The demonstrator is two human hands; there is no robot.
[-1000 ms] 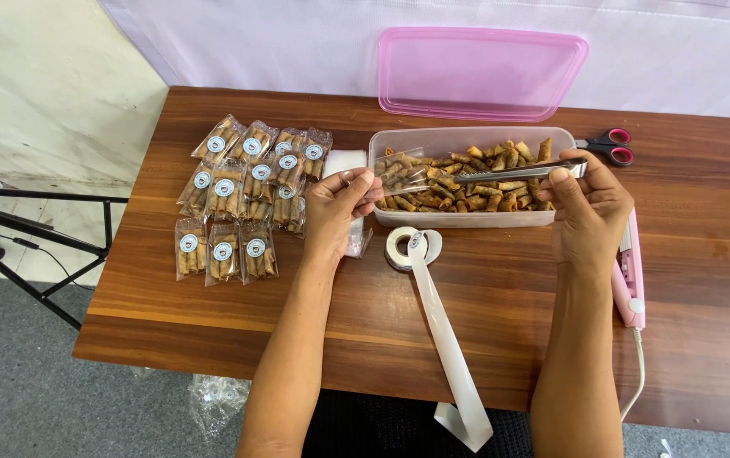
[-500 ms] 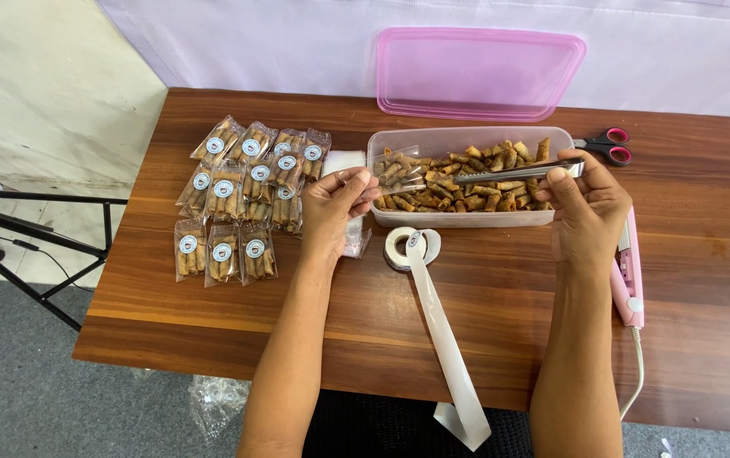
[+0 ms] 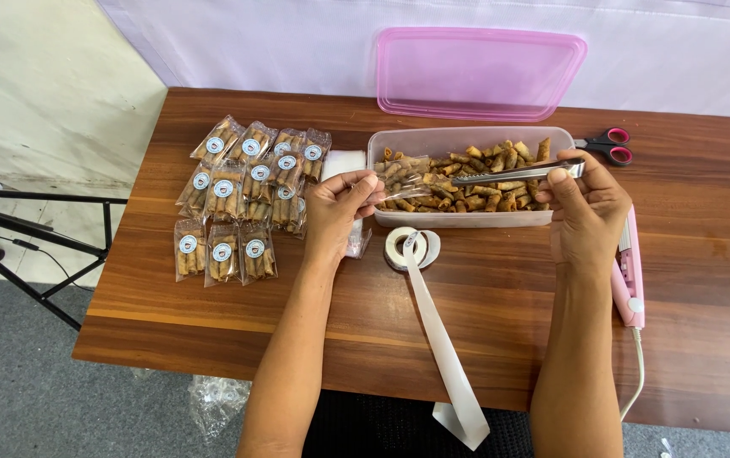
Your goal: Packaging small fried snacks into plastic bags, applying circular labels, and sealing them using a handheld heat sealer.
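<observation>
At the brown wooden table [image 3: 212, 339], the person's left hand [image 3: 337, 212] pinches a small clear plastic pouch [image 3: 401, 176] by its mouth, fingers closed on the film, holding it at the near left corner of the long translucent plastic tub [image 3: 467, 140] of fried golden-brown snack rolls [image 3: 501, 182]. The right hand [image 3: 590, 208] is curled around the handle end of slim metal tongs [image 3: 513, 174], whose tips reach leftward over the rolls toward the pouch; whether they carry a roll I cannot tell.

To load cleanly, I judge the pouch mouth should be kept spread wide and tilted toward the tongs, with rolls slid in lengthwise and released only once well inside.

Filled, labelled packets [image 3: 246, 199] lie in rows to the left. A roll of stickers on white backing tape [image 3: 412, 248] trails toward the table's near edge, a pink lid [image 3: 479, 72] rests behind the tub, red-handled scissors [image 3: 607, 146] sit to its right, and a pink handheld heat sealer [image 3: 628, 271] lies beside the right wrist.
</observation>
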